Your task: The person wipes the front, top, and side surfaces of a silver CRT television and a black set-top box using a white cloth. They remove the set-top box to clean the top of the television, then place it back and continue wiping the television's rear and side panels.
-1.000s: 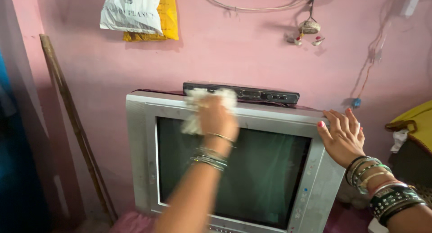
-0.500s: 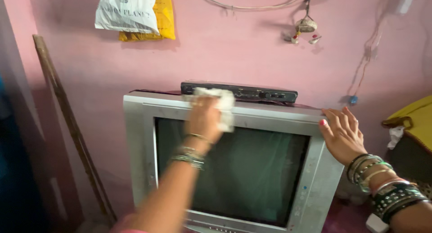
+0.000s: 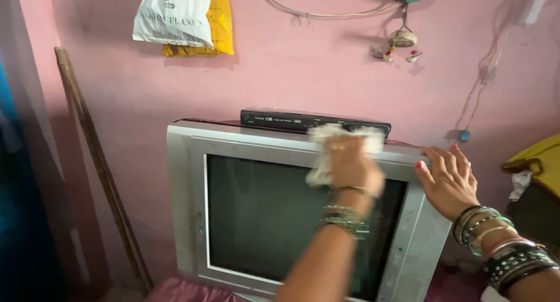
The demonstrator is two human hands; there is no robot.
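Observation:
A silver box-shaped television (image 3: 186, 191) with a dark screen stands against a pink wall. A flat black set-top box (image 3: 280, 118) lies on top of it. My left hand (image 3: 350, 165) presses a crumpled white cloth (image 3: 319, 172) against the upper bezel, right of centre, just below the set-top box. My right hand (image 3: 446, 179) rests flat with fingers spread on the television's top right corner. Both wrists carry several bangles.
A wooden stick (image 3: 87, 150) leans on the wall left of the television. A white plastic bag (image 3: 172, 16) and a yellow one (image 3: 224, 28) hang above. A small ornament (image 3: 401, 39) and wires hang at upper right. Yellow fabric (image 3: 539, 156) lies at far right.
My left hand has slid the cloth to the right along the television's top bezel, from left of centre to right of centre. My right hand has stayed on the corner.

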